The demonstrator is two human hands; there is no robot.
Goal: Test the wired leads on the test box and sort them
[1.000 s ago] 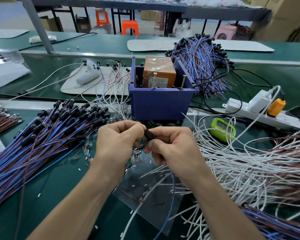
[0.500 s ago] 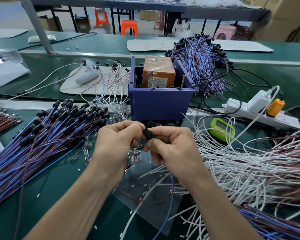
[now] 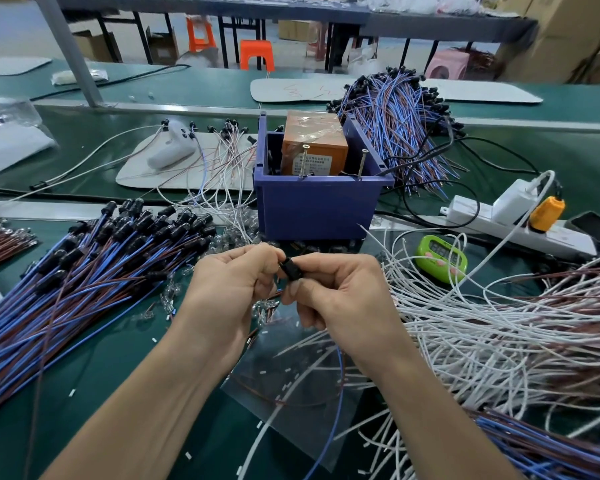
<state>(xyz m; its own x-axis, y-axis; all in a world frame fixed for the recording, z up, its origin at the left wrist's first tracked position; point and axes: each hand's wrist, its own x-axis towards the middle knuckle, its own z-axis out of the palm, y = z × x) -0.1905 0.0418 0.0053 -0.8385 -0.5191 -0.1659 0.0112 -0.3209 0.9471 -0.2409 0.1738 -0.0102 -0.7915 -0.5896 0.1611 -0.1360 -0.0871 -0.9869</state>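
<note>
My left hand [image 3: 227, 292] and my right hand [image 3: 340, 299] meet at the middle of the table and together pinch the small black holder [image 3: 291, 269] of one lead. Its blue and brown wire [image 3: 338, 382] hangs down under my right wrist. Just behind my hands stands the blue test box [image 3: 317, 199] with an orange block [image 3: 314, 147] and two upright screws inside. A fan of blue-brown leads with black holders [image 3: 84, 265] lies at the left. Another such pile [image 3: 400, 123] lies behind the box at the right.
Loose white and brown wires [image 3: 499, 327] cover the right side. A green timer [image 3: 442, 259], a white power strip [image 3: 520, 223] with plugs and a clear plastic bag [image 3: 291, 393] below my hands lie close by. A white pad with several white leads [image 3: 187, 164] sits at the back left.
My hands have stayed in the same spot, with only slight finger movement on the black holder.
</note>
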